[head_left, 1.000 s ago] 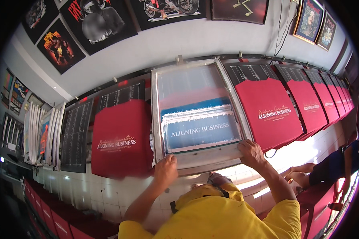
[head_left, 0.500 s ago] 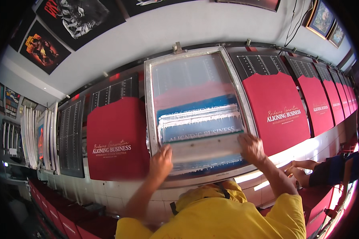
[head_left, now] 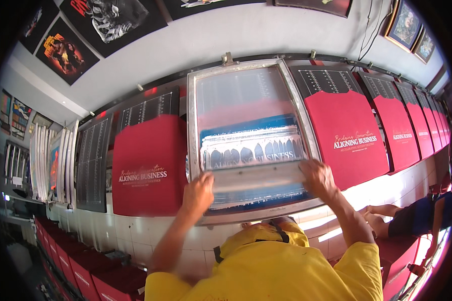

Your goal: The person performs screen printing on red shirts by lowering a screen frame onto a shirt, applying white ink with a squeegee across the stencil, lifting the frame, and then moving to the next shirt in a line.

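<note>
— What are the hands on?

— Both grip one long squeegee (head_left: 258,176) lying across the mesh of a metal-framed printing screen (head_left: 251,135). The left hand (head_left: 198,193) is curled over its left end, the right hand (head_left: 317,176) over its right end. Both are blurred, so single fingers are hard to make out, but each is closed around the bar rather than spread flat.

— Where does the screen sit?

— In the middle of a long wall-side row of boards, between a red shirt (head_left: 148,168) to the left and another red shirt (head_left: 349,133) to the right, both carrying white lettering.

— Anything in the screen?

— A band of white ink (head_left: 251,148) lies on the mesh just beyond the squeegee. Whatever is beneath shows only as dim red and blue through the mesh.

— What is cut off?

— More red shirts (head_left: 412,130) run toward the right rim, bent by the lens. Another person's arm (head_left: 386,213) shows at lower right, the body mostly out of frame. The yellow shirt (head_left: 276,271) fills the lower edge.
</note>
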Available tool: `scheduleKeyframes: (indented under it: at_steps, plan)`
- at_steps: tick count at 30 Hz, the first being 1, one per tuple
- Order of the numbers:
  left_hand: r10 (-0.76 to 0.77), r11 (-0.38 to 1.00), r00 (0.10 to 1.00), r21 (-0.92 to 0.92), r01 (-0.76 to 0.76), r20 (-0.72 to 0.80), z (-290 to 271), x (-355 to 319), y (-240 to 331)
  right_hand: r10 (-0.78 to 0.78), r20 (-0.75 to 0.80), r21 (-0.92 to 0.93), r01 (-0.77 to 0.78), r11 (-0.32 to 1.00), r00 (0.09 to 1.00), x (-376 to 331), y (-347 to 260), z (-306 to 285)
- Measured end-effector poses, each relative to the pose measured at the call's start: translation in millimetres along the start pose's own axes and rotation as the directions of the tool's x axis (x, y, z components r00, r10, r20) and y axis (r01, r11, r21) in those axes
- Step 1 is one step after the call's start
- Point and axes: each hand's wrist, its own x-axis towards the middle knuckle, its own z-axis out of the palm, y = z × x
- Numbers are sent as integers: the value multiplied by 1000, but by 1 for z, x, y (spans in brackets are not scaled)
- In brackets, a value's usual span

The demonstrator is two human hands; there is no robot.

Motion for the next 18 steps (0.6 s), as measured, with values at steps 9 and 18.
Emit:
scheduleKeyframes:
  at_steps: [9, 18]
  plan:
    - [53, 998, 996, 32, -51, -76, 31, -77, 22, 23, 55, -50, -20, 999, 998, -66, -37, 4]
    - [81, 996, 991, -12, -83, -102, 34, 29, -28, 3, 54, -60, 1, 998, 999, 15, 21, 32]
